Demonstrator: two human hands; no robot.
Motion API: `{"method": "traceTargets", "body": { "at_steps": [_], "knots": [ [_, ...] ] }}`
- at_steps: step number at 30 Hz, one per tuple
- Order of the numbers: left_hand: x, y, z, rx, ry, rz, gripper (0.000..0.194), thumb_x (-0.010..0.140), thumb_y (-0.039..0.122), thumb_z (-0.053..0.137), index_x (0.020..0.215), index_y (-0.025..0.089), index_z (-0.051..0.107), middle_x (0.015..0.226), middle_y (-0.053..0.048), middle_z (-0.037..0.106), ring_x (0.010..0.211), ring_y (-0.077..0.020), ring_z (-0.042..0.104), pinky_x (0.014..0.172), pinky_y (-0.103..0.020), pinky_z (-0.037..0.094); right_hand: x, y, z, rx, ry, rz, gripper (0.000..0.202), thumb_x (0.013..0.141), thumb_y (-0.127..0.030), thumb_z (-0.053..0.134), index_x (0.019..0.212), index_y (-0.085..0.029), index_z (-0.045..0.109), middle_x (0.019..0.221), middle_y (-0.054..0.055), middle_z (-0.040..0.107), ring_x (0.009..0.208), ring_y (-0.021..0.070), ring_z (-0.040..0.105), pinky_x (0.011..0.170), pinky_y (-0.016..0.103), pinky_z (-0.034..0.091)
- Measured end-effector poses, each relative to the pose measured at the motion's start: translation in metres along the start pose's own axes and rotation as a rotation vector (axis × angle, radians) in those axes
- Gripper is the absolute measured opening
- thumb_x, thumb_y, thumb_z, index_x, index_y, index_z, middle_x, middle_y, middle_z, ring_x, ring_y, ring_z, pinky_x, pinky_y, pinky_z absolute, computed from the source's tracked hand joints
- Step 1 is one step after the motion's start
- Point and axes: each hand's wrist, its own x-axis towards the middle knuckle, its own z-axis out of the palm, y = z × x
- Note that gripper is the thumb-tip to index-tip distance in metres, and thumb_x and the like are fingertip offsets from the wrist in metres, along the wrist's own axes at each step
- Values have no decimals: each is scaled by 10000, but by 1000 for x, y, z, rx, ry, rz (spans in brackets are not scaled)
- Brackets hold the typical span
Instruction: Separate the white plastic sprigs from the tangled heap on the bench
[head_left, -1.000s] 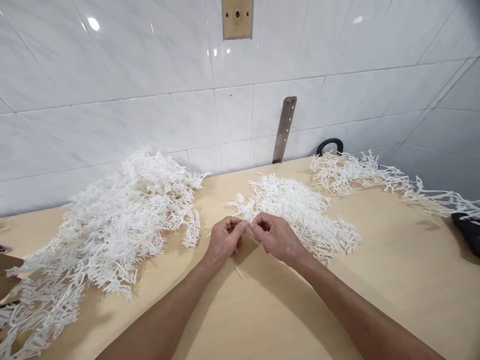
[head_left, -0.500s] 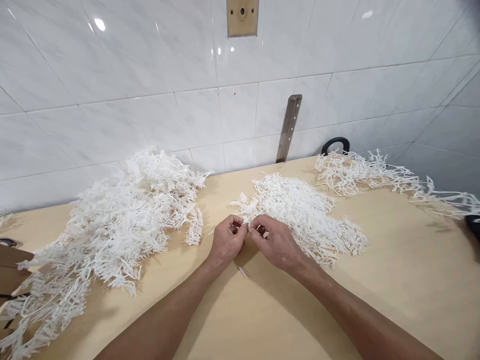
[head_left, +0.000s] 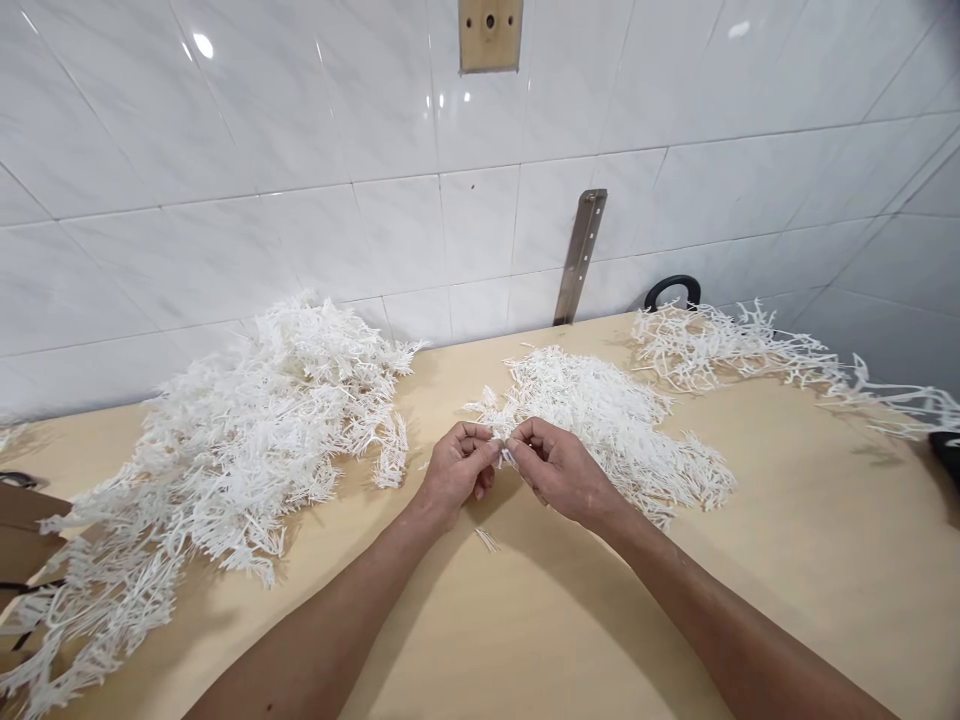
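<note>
Fingertips together, my left hand point(head_left: 463, 465) and my right hand point(head_left: 556, 465) meet over the table. Between them they pinch a small white branched plastic sprig point(head_left: 506, 457), mostly covered by the fingers. Just behind and to the right lies a pile of thin white sprigs point(head_left: 600, 410). A larger heap of white branching pieces point(head_left: 277, 430) spreads to the left. On the tabletop below my hands rest several short white sticks point(head_left: 487, 540).
Bare white branched stems point(head_left: 712, 345) lie at the back right, before a black ring-shaped handle point(head_left: 673, 290). A metal bracket point(head_left: 580, 257) leans on the tiled wall point(head_left: 480, 225). A brown cardboard box point(head_left: 28, 530) stands at the left edge of the wooden table point(head_left: 600, 620).
Both hands have shifted slightly and turned, with the fingers repositioned around the sprig. White tips now show between the fingertips. The piles look the same.
</note>
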Motion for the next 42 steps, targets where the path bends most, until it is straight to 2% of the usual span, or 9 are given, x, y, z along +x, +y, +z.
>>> {"method": "traceTargets", "body": {
  "at_steps": [4,8,13,19,24,27,32,37,42],
  "knots": [
    [2,0,-1,37,47,50,372,741,392,711,1017,179,582,496,64,547,398,-97,481,363,-181,350,0,3,-1,-115,-41,-34,142,873,-355,597,905,-217,591,687,-20,608,580,131,524,541,254,397],
    [4,-2,-4,110,92,111,331,767,353,659,1038,164,637,497,61,534,387,-94,480,374,-189,363,1,5,-2,-260,-24,-128,78,873,-246,546,838,-211,607,658,-18,598,562,127,506,540,256,393],
    [4,-5,-6,327,46,185,244,828,296,566,983,166,704,522,37,539,427,-97,490,433,-205,384,2,6,-3,-248,16,-215,126,903,-210,509,873,-216,631,722,-3,638,615,136,549,560,254,412],
    [2,-3,-10,671,65,523,124,790,200,617,879,183,702,883,-54,624,632,-109,555,568,-227,464,3,10,-5,-305,52,-344,146,922,-161,499,921,-218,633,830,21,660,701,151,592,625,271,453],
    [2,-6,-11,837,58,651,69,826,246,652,800,190,684,953,-69,592,773,-141,590,669,-255,485,2,7,-8,-318,55,-388,159,939,-160,490,938,-212,640,865,41,661,721,153,604,634,279,475],
    [1,-5,-9,830,63,592,130,809,266,681,706,189,665,782,-37,625,758,-157,587,680,-263,465,3,4,-13,-292,117,-377,127,939,-196,506,937,-214,631,858,37,673,733,156,616,630,274,490],
    [1,4,-7,538,110,258,296,797,374,684,590,170,628,559,13,558,538,-105,482,537,-228,373,7,3,-29,-323,271,-306,142,940,-289,517,916,-217,637,848,35,691,732,168,624,633,285,499],
    [5,9,-12,250,111,17,404,729,515,733,576,171,588,454,57,387,403,-63,309,409,-219,212,7,1,-34,-390,151,-167,227,943,-388,502,915,-214,644,852,45,698,673,172,612,613,307,488],
    [9,7,-15,121,124,-49,437,652,533,791,560,170,566,470,63,385,383,-49,301,383,-214,174,3,-9,-32,-301,24,-103,339,961,-483,461,892,-215,657,787,30,665,663,165,585,585,290,463]
  ]
}}
